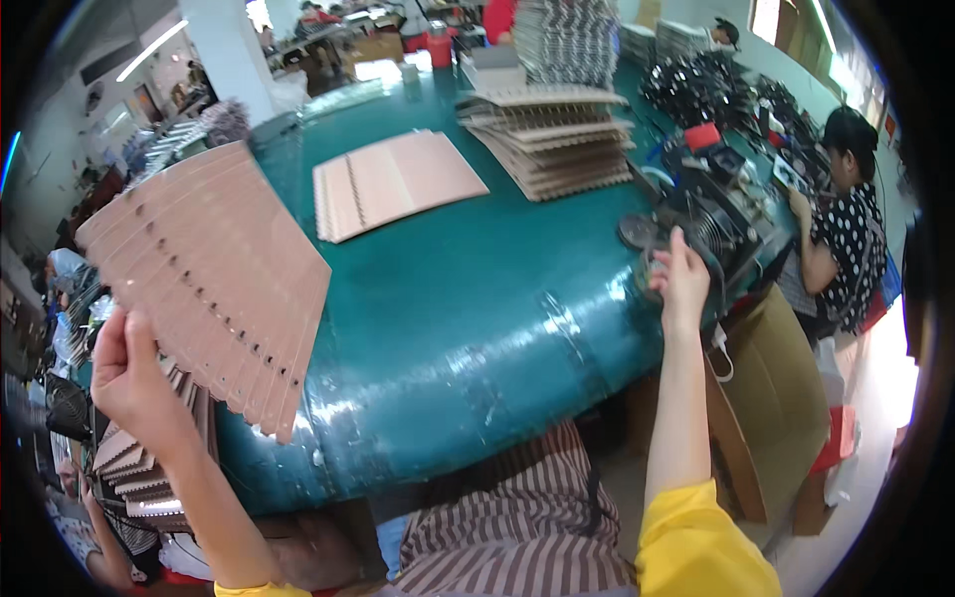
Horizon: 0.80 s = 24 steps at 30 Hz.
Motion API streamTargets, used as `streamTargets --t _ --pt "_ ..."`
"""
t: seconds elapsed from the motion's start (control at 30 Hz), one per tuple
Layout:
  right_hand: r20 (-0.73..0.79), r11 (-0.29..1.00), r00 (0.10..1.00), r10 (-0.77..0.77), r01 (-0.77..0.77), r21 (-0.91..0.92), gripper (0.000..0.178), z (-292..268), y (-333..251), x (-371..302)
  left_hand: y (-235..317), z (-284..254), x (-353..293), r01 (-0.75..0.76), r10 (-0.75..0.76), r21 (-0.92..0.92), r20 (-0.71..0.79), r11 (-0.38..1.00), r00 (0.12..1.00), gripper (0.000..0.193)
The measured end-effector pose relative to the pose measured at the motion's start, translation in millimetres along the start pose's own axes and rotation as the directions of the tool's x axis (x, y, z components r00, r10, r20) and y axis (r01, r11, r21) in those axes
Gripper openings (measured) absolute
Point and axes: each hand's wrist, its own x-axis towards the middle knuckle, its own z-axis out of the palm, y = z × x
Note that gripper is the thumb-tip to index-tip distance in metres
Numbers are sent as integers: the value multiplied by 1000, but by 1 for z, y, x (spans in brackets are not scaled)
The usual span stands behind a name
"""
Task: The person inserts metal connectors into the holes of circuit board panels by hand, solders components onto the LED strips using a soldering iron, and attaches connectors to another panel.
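My left hand (139, 383) grips the lower left edge of a pinkish-brown sheet (219, 269), fingers and thumb pressed together. The sheet is raised and tilted, with scalloped edges, faint parallel lines and a row of small dark spots. My right hand (683, 284) is at the table's right side, fingers curled toward the thumb beside dark round parts (639, 231); what the fingertips hold, if anything, cannot be made out. Farther back, similar pinkish sheets (408, 184) lie flat on the green table (448, 328), a row of dark spots along their left part.
A stack of scallop-edged sheets (557, 144) stands at the back, before a taller grey stack (567, 40). Tools and dark parts (711, 214) crowd the right side, with black pieces (696, 90) behind. A co-worker (851, 209) sits right. An open cardboard box (781, 398) stands below the edge.
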Motion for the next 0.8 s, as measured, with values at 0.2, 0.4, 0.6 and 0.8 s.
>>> streamTargets --t 0.2,0.4,0.6,0.8 --pt "-122 921 977 -176 120 -370 54 -9 -9 7 19 19 -12 -483 463 242 136 842 876 9" --pt "-79 889 955 -284 232 -396 37 -25 -10 23 29 32 -26 -876 781 188 397 445 482 21" --pt "87 877 927 -366 374 -300 26 -52 -32 10 38 45 -45 -919 775 0 537 394 333 23" --pt "62 919 956 -286 292 -265 16 -64 -47 -1 35 52 -78 -869 718 -169 646 465 259 25"
